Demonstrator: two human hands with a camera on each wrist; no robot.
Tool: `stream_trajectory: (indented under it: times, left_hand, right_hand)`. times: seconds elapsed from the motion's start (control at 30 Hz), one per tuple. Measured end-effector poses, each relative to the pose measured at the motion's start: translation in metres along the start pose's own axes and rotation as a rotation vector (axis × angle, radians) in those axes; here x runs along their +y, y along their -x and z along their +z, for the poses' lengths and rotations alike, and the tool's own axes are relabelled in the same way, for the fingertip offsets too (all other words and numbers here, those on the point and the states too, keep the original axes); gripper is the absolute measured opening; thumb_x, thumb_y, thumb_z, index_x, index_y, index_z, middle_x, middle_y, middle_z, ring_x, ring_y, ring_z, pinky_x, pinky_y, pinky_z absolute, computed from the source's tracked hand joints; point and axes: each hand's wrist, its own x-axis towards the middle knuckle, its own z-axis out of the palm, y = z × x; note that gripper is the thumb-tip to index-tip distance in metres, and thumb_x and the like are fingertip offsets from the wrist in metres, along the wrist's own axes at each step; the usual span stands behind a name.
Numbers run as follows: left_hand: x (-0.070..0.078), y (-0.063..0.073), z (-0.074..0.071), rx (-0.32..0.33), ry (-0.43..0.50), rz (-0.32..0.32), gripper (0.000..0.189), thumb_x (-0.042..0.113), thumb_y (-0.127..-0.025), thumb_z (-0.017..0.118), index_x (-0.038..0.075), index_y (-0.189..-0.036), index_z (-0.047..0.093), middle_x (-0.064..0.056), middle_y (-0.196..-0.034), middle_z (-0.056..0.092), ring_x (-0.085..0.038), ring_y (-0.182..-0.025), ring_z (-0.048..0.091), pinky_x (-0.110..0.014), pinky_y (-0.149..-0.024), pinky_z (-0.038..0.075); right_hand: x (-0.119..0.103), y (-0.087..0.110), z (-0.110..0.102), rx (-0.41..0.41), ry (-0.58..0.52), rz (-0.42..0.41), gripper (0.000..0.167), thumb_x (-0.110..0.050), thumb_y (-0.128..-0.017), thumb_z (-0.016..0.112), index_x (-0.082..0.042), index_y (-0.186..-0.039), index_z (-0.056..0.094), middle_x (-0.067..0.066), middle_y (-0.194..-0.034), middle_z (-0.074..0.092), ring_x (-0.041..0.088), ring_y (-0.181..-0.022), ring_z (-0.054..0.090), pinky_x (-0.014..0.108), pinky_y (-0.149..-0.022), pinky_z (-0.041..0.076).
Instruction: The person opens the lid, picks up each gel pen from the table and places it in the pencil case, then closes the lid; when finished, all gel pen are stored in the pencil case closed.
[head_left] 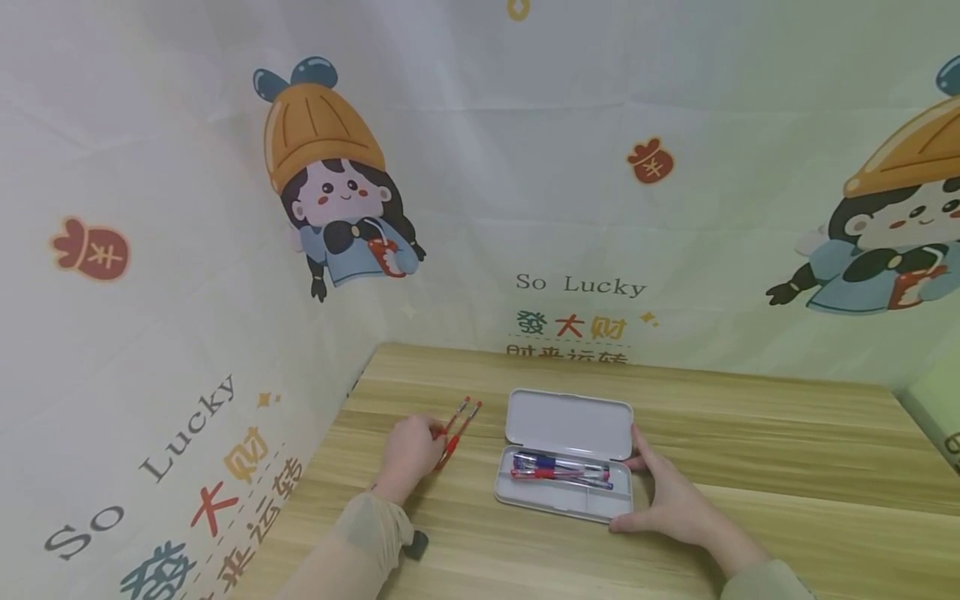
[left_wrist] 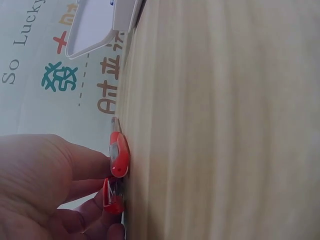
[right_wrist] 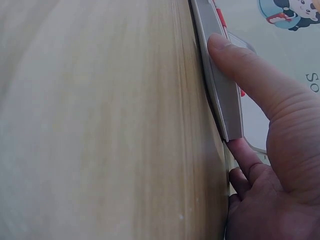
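Observation:
Two red pens lie side by side on the table, left of the pencil case. My left hand is at their near ends, gripping them between thumb and fingers. In the left wrist view the thumb meets one red pen, and the fingers curl by the other pen. A pale grey pencil case stands with its lid swung back. Inside lie several blue and red pens. My right hand holds the case's right end, thumb along the front wall, fingers at the back corner.
The wooden table reaches back to a printed cloth wall with cartoon figures and lettering. A small black object sits by the left sleeve cuff. The table's left edge runs close beyond the left hand.

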Motion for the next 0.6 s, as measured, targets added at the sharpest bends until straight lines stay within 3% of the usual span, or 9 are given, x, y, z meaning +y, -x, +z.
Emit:
stream_trajectory:
  times: [0.27, 0.6]
  left_hand:
    - [0.003, 0.003, -0.001, 0.052, 0.008, 0.022, 0.020, 0.015, -0.096, 0.076, 0.009, -0.114, 0.084, -0.006, -0.095, 0.083, -0.019, -0.078, 0.071, -0.039, -0.070, 0.059]
    - [0.027, 0.006, -0.009, 0.089, 0.074, 0.101, 0.020, 0.019, -0.098, 0.077, 0.015, -0.116, 0.085, -0.003, -0.102, 0.084, -0.018, -0.084, 0.071, -0.037, -0.071, 0.057]
  right_hand:
    - [0.001, 0.000, 0.000, -0.002, 0.002, 0.001, 0.152, -0.037, -0.065, 0.107, 0.008, -0.172, 0.009, 0.012, -0.140, 0.071, 0.049, -0.148, 0.051, 0.077, -0.127, 0.027]
    - [0.000, -0.001, 0.000, -0.003, -0.005, 0.013, 0.152, -0.040, -0.065, 0.107, 0.008, -0.172, 0.010, 0.016, -0.140, 0.070, 0.047, -0.146, 0.052, 0.076, -0.127, 0.027]
